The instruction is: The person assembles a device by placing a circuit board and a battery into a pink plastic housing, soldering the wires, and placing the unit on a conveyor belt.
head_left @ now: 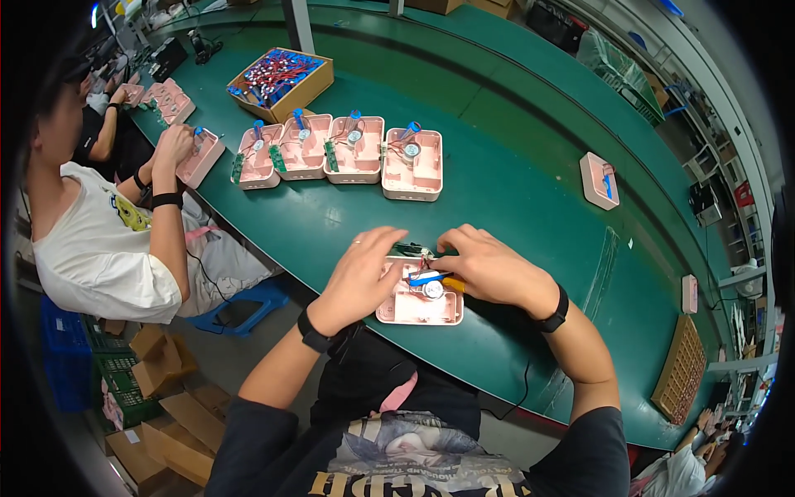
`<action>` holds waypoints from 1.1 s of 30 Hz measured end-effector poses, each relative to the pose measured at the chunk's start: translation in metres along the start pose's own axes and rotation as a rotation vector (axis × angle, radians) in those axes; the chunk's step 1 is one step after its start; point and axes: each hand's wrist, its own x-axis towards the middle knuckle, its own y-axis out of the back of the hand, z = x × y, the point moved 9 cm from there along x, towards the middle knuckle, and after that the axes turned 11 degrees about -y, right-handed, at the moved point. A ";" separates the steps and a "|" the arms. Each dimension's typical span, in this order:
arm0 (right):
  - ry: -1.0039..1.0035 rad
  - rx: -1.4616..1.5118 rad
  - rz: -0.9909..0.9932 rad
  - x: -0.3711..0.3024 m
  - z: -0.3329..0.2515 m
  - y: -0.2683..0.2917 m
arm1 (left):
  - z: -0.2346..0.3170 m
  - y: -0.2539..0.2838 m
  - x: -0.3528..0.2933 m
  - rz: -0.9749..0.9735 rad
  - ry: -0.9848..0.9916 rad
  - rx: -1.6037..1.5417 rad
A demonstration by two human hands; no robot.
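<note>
A pink plastic housing (403, 312) lies at the table's near edge in front of me. Inside it are a round silver speaker (432, 289), a blue cylindrical battery (421, 279) and thin wires. My left hand (364, 269) is closed at the left end of a small green circuit board (407, 248), held over the housing's far rim. From the other side, my right hand (495, 267) pinches beside a white connector (426, 253) on the board; its fingertips hide what they grip. A yellow piece (453, 284) shows under the right palm, its kind unclear.
Several similar pink housings (412, 189) stand in a row beyond my hands, behind them a cardboard box (323, 80) of blue batteries. Another housing (599, 180) lies far right, near a brown partitioned tray (681, 369). A co-worker (116, 240) handles a housing at left.
</note>
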 end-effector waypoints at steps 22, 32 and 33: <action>-0.381 0.226 0.175 -0.005 0.111 0.000 | -0.062 -0.026 -0.052 0.141 0.542 -0.675; 0.110 0.285 0.212 0.024 0.006 -0.005 | -0.066 -0.036 -0.038 0.066 0.575 -0.953; 0.100 0.260 0.212 0.027 0.007 -0.007 | -0.067 -0.036 -0.037 0.071 0.579 -0.954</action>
